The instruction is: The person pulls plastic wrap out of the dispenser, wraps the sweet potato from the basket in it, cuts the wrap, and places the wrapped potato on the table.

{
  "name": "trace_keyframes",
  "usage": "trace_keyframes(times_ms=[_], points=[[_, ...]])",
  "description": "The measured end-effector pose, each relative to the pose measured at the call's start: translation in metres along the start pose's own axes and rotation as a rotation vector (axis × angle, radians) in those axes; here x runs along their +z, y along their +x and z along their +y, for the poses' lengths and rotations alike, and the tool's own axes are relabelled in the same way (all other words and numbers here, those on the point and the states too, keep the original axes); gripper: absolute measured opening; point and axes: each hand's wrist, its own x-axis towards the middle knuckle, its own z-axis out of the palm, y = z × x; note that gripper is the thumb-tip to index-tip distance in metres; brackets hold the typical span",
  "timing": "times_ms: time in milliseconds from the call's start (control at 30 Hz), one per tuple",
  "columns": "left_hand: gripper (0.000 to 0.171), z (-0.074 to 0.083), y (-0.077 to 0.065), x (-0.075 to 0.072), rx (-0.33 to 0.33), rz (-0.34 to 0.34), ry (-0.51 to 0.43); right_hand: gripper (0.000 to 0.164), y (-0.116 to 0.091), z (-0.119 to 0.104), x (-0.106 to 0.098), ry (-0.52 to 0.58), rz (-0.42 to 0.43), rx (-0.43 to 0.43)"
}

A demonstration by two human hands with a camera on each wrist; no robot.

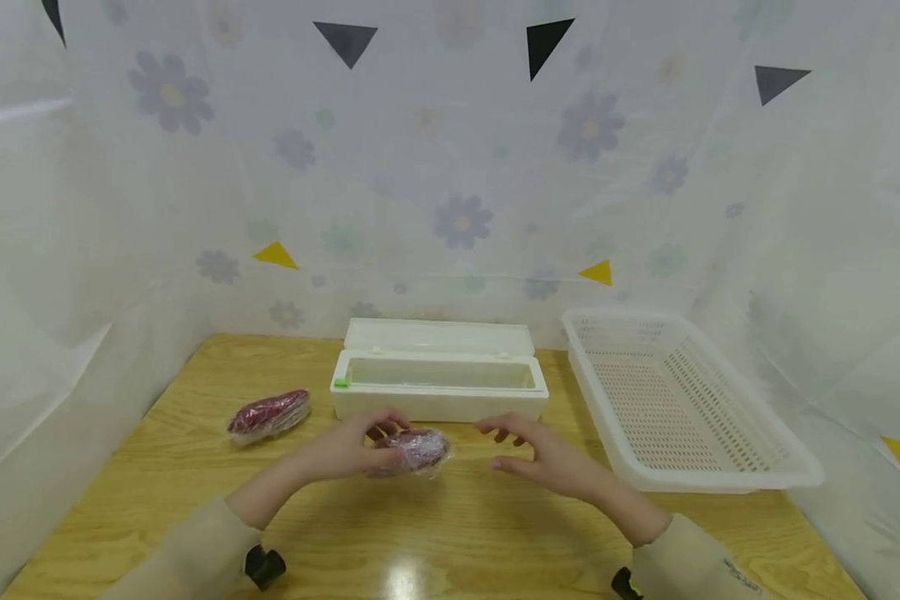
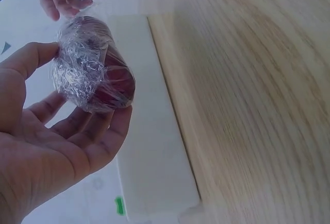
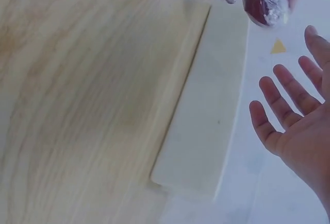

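Observation:
My left hand (image 1: 362,447) grips an oblong dark red thing wrapped in cling film (image 1: 422,451), possibly a sweet potato. In the left wrist view, thumb and fingers curl round the wrapped piece (image 2: 93,64), whose film is crumpled. To its right, my right hand (image 1: 543,458) hovers with fingers spread, touching nothing. The right wrist view shows that hand's palm (image 3: 304,136) bare. A second film-wrapped dark red piece (image 1: 268,415) lies on the table to the left. Just behind my hands stands a long white box (image 1: 435,406) with its lid (image 1: 438,337) raised and a small green piece (image 1: 341,382) at its left end.
A large white perforated basket (image 1: 600,417) stands on the right side of the wooden table (image 1: 390,542). Behind the table hangs a pale flowered sheet (image 1: 390,183), and white sheeting closes both sides.

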Motion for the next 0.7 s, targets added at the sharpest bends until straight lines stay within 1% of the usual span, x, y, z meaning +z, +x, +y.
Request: trace_keyframes(times_ms=[133, 200, 333, 433, 600, 700], points=[[0.042, -0.001, -0.012, -0.009, -0.040, 0.070, 0.033, 0.046, -0.005, -0.003, -0.011, -0.063, 0.045, -0.017], [0.042, -0.003, -0.017, -0.012, -0.047, 0.105, 0.040, 0.047, -0.008, -0.004, -0.016, -0.093, 0.072, -0.014], [0.040, -0.008, -0.027, -0.016, -0.037, 0.183, 0.096, 0.048, -0.013, -0.002, -0.021, -0.126, 0.116, -0.004], [0.039, -0.012, -0.037, -0.019, -0.043, 0.250, 0.147, 0.048, -0.017, 0.001, -0.021, -0.141, 0.137, 0.014], [0.040, -0.019, -0.054, -0.024, -0.114, 0.340, 0.202, 0.047, -0.025, 0.006, -0.020, -0.156, 0.185, 0.040], [0.042, -0.024, -0.060, -0.027, -0.147, 0.379, 0.246, 0.046, -0.028, 0.009, -0.020, -0.176, 0.212, 0.044]])
